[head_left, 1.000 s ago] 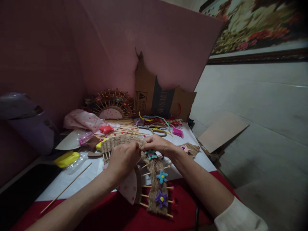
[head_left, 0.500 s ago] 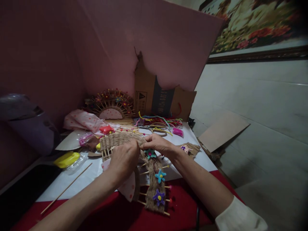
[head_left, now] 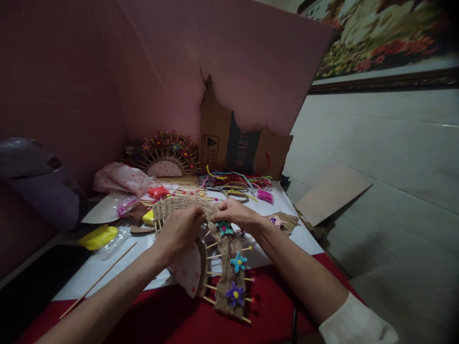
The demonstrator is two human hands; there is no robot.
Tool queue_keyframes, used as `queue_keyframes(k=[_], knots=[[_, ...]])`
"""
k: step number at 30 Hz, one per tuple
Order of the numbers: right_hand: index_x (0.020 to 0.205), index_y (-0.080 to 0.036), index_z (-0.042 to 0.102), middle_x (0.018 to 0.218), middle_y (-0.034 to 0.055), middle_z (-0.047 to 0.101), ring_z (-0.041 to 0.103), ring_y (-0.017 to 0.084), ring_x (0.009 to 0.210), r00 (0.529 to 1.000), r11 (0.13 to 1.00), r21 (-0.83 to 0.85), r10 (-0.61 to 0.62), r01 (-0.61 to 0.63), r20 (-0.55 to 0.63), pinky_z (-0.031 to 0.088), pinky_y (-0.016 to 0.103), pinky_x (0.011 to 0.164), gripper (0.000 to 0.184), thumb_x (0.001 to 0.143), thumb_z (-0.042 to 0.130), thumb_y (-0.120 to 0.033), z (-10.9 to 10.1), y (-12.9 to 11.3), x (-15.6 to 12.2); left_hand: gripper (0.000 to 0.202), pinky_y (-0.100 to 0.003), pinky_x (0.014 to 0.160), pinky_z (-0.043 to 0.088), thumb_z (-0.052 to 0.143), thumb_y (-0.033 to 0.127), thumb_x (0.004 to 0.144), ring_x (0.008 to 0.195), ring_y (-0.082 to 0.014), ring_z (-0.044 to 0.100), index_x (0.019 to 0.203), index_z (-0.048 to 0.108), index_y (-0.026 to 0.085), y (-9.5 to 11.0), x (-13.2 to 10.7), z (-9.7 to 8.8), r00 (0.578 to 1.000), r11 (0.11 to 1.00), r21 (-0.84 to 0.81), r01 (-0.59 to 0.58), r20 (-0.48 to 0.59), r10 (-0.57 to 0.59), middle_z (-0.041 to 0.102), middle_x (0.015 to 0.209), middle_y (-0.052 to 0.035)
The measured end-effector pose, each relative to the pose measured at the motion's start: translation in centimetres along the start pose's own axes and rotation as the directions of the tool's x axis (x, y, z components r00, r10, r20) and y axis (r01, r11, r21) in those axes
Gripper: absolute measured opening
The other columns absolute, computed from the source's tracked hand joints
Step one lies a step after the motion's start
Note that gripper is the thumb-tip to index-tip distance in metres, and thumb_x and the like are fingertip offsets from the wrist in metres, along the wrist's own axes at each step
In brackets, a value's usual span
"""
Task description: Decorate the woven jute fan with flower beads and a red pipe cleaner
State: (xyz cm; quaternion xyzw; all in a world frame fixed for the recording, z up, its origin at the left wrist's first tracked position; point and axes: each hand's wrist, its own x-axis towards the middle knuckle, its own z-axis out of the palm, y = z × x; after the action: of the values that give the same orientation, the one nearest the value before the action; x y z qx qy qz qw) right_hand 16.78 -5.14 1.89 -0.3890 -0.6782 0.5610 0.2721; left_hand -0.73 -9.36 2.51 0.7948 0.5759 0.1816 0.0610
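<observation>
Both of my hands are on a half-round fan (head_left: 231, 282) of woven twine on wooden sticks, with a dotted pink-and-white fabric centre (head_left: 188, 272). My left hand (head_left: 181, 231) is closed, its fingers pinched at the inner side of the woven band. Against the top of the band, my right hand (head_left: 234, 213) closes thumb and fingers just above a green fuzzy flower (head_left: 225, 228). Lower on the band sit a light-blue flower (head_left: 238, 262) and a purple flower (head_left: 235, 294). Coloured beads tip several sticks. My fingers hide what lies between them.
A finished-looking similar fan (head_left: 165, 167) leans at the back beside torn cardboard (head_left: 217, 138). Scissors (head_left: 236, 191), coloured fuzzy stems (head_left: 251, 179) and a pink clay packet (head_left: 265, 196) lie behind. Yellow clay (head_left: 98, 237) and a loose stick (head_left: 100, 279) are at left.
My left hand has shifted slightly left, showing more of the fabric centre. The fan has turned a little clockwise. My right hand stays nearly where it was.
</observation>
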Motion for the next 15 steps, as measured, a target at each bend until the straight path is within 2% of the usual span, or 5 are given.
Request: queue_keyframes(k=[5,9,15], knots=[[0.050,-0.014,0.048,0.048,-0.0072,0.037,0.030,0.005,0.047,1.000,1.000,-0.017,0.004,-0.004,-0.005,0.019,0.022,0.047,0.023,0.063,0.064,-0.025,0.1,0.0,0.1,0.024,-0.029,0.060,0.035,0.041,0.028,0.087,0.075,-0.0244,0.065,0.091,0.062,0.019,0.7,-0.5,0.3,1.000,0.992,0.128,0.009,-0.030,-0.005,0.071,0.081,-0.0086],[0.051,-0.014,0.050,0.047,-0.0076,0.037,0.030,0.005,0.047,1.000,1.000,-0.018,0.007,-0.007,0.003,0.020,0.022,0.047,0.022,0.063,0.064,-0.026,0.2,-0.1,0.2,0.027,-0.029,0.055,0.035,0.035,0.028,0.089,0.071,-0.0245,0.066,0.089,0.060,0.018,0.9,-0.6,0.6,0.999,0.966,0.258,-0.030,-0.022,0.037,0.070,0.078,-0.0090],[0.057,-0.013,0.055,0.053,-0.0056,0.044,0.037,0.006,0.050,0.999,0.999,0.045,-0.013,0.011,0.048,0.025,0.021,0.050,0.017,0.064,0.064,-0.026,0.2,0.1,0.1,0.023,-0.029,0.051,0.035,0.034,0.017,0.087,0.065,-0.0254,0.066,0.087,0.057,0.015,1.2,-0.8,0.6,0.998,0.931,0.360,-0.063,0.014,0.062,0.068,0.071,-0.0110]])
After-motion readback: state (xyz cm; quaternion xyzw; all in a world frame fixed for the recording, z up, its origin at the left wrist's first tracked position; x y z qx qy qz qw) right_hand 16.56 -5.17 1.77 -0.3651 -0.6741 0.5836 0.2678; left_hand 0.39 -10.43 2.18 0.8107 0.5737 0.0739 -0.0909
